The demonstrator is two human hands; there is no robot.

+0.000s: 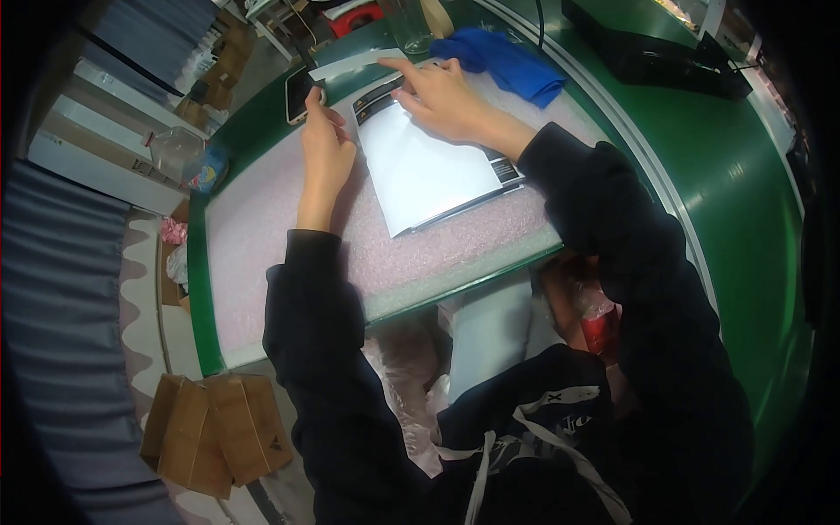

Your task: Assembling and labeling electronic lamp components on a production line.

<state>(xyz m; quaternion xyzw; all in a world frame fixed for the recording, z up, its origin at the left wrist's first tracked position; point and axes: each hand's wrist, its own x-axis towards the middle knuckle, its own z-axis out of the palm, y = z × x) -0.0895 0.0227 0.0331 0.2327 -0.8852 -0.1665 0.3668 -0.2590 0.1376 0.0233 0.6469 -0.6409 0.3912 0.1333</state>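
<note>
A white sheet (427,171) lies over dark-edged printed sheets (505,171) on a pale pink foam pad (262,219). My right hand (442,101) rests across the far edge of this stack, its index finger stretched out and its thumb apart. Beside the stack's left edge is my left hand (325,149), with bent fingers and nothing visible between them. Its fingertips come close to a dark-screened phone (299,94); whether they touch it I cannot tell. Beyond both hands, a strip of white paper (359,66) lies at the far side of the pad.
A blue cloth (503,59) and a clear jar (408,26) are at the far side of the green table (744,206). A black device (652,57) lies at the far right. A plastic bottle (182,157) stands left; cardboard boxes (214,433) sit below.
</note>
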